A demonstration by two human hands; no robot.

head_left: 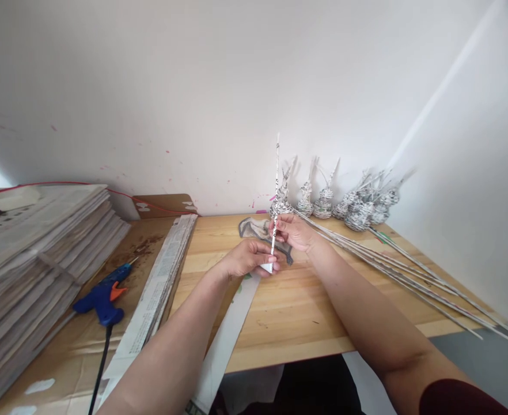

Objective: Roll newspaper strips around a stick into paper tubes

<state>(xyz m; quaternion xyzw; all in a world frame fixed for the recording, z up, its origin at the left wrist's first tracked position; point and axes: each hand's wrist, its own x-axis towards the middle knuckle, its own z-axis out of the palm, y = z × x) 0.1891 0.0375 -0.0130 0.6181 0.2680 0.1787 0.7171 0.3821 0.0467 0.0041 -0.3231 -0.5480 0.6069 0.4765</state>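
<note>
The left hand [254, 257], reaching inward, pinches the upright paper stick [276, 190] near its base, above one paper strip [235, 314]; the right hand [292, 230], slightly higher, has fingers closed around it. One cloth [254, 227] lies just behind, several woven paper figures [323, 202] beyond.

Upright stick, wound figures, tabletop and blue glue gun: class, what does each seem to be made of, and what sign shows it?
Upright stick: probably rolled paper, matte; dark print-like marks dot the white.
Wound figures: likely similar paper strands, given their speckled coils.
Tabletop: wood or wood-look board, smooth; grain shows.
Blue glue gun: apparently moulded plastic, evenly coloured.
</note>
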